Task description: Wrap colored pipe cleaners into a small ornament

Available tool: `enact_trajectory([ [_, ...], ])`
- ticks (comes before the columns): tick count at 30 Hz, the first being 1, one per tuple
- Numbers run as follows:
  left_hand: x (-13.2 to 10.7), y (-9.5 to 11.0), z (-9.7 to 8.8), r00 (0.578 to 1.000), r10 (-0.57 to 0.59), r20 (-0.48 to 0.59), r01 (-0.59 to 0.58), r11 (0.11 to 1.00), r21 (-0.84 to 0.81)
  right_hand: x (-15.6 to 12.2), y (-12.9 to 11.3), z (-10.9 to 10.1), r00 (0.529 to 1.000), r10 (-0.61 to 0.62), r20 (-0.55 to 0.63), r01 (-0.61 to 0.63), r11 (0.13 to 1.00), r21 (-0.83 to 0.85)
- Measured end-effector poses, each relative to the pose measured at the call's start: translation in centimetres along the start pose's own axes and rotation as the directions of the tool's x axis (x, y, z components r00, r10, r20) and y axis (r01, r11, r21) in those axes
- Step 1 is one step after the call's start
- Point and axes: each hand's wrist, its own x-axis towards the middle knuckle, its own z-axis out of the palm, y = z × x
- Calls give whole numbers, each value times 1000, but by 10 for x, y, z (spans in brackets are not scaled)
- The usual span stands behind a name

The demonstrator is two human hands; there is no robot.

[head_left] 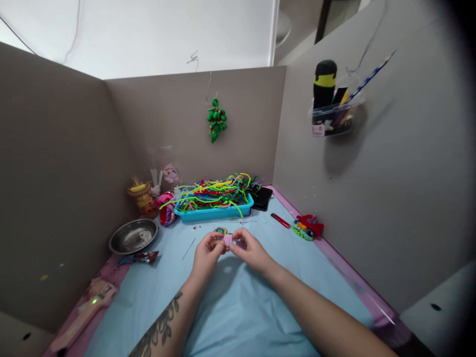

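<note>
Between my two hands, above the blue cloth, is a small pink piece of fuzzy, ridged craft material, perhaps coiled pipe cleaner. My left hand pinches its left side with thumb and fingers. From the right, my right hand grips the other side in the same way. A round multicoloured coil lies just behind the fingers, partly covered by them. Left of my left hand, a thin straight wire-like stick rests on the cloth.
A blue tray heaped with colourful pipe cleaners stands at the back. Left are a metal bowl with small pale bits, a wrapper and a pink glue gun. Right are a red cutter and colourful fuzzy crafts. Grey panels surround the table.
</note>
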Motion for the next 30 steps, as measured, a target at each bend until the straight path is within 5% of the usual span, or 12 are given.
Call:
enact_trajectory([
  [5,1,2,-3,997,55,57,-59,995,80,2,3,1,982,168,85,-178,974,137],
  [9,1,6,-5,990,106,97,-125,966,224,5,1,-5,987,144,77,-144,990,-1],
  [19,1,3,-6,969,111,220,-160,962,220,3,-5,-9,991,105,86,-95,989,-114],
  [27,10,4,-17,992,124,5,-123,976,181,9,6,-21,981,160,110,-176,971,159],
  [30,9,5,-18,967,254,-31,-227,905,359,9,6,-21,980,180,86,-191,971,147],
])
